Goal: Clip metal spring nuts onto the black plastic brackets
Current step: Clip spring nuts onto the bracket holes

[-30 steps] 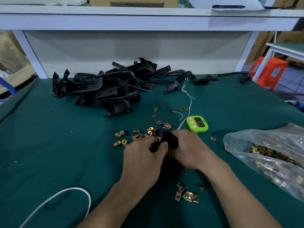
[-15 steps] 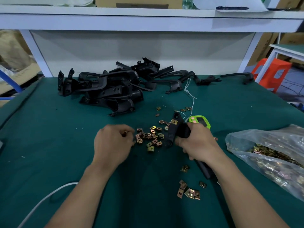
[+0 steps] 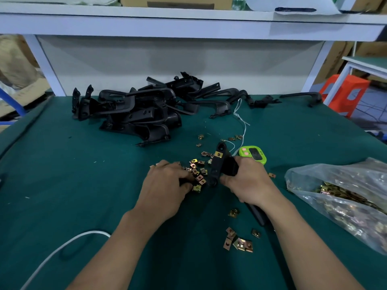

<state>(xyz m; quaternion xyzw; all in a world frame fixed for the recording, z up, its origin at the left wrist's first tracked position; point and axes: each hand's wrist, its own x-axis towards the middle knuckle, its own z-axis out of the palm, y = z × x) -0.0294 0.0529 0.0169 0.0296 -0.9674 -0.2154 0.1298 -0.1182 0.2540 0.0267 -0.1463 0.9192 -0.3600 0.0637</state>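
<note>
My right hand (image 3: pixel 250 184) grips a black plastic bracket (image 3: pixel 217 166) held upright over the green mat; its lower end runs under my wrist. One brass spring nut (image 3: pixel 219 154) sits clipped near the bracket's top end. My left hand (image 3: pixel 165 185) lies just left of the bracket, fingers curled down into a loose pile of spring nuts (image 3: pixel 198 172), thumb and fingertips closed on one at the pile's near edge. The pinched nut is mostly hidden by the fingers.
A heap of black brackets (image 3: pixel 136 116) lies at the back of the table. A plastic bag of spring nuts (image 3: pixel 345 201) is at the right, and a green timer (image 3: pixel 253 154) sits behind my right hand. More loose nuts (image 3: pixel 238 242) and a white cable (image 3: pixel 62 245) lie near the front.
My left hand let go of the bracket, swung out left, then came back right into the nut pile. My right hand lifted the bracket upright, showing the clipped nut.
</note>
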